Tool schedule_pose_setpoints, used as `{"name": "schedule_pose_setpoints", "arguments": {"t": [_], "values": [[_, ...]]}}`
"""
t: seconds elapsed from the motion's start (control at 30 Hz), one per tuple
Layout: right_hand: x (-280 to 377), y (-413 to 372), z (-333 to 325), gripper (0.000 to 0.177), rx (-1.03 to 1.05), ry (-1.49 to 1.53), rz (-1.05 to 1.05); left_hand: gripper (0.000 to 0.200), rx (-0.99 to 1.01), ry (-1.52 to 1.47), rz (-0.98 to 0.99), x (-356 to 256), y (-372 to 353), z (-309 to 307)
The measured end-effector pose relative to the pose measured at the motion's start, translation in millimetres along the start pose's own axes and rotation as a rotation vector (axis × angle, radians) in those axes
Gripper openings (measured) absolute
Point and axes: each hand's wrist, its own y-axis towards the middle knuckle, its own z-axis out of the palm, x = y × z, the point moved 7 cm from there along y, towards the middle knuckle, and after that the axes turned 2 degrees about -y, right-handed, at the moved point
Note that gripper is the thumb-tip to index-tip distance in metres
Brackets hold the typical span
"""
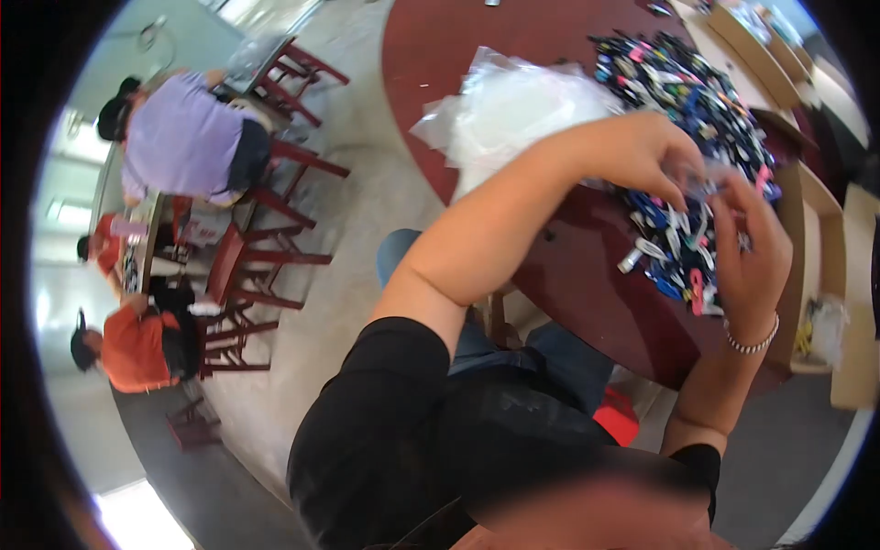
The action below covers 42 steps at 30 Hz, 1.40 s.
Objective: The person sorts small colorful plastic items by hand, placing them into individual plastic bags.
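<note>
My left hand [646, 160] reaches across the pile with its fingers curled, pinching a small clear plastic bag [704, 183]. My right hand [753, 243], with a beaded bracelet on the wrist, has its thumb and fingertips on the bag's other side. Whether anything is inside the bag is too blurred to tell. Beneath both hands spreads a pile of small clip-like pieces [658, 84] in black, blue, white and pink. Beside my left forearm lies a stack of clear plastic bags [527, 105].
The pile and bags rest on a dark red round table [587, 266]. Open cardboard boxes [807, 220] stand along the right, one with a plastic bag inside. At left, people sit at another table among red wooden stools [243, 261]. Something red [617, 417] is below the table edge.
</note>
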Motion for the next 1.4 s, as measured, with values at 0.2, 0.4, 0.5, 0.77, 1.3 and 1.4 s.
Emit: {"name": "schedule_pose_setpoints", "arguments": {"t": [0.2,0.4,0.5,0.77,1.3,1.4], "values": [[-53,-10,-29,0.030,-0.040,0.301,0.291,0.036,-0.059,-0.046,-0.018,21,7,-5],[-60,-41,7,0.038,0.419,0.118,0.385,0.032,-0.139,-0.199,-0.088,36,8,-9],[-46,-53,23,0.048,0.385,-0.020,0.259,0.030,-0.187,-0.292,-0.062,37,9,-10],[-54,-50,39,0.042,0.314,-0.280,0.268,0.033,-0.198,-0.236,-0.078,32,7,-10],[-115,-21,36,0.013,0.281,0.305,0.585,0.034,-0.174,-0.272,-0.107,35,8,-8],[-132,-18,36,0.011,0.262,0.403,0.695,0.034,-0.162,-0.275,-0.115,36,9,-8]]}}
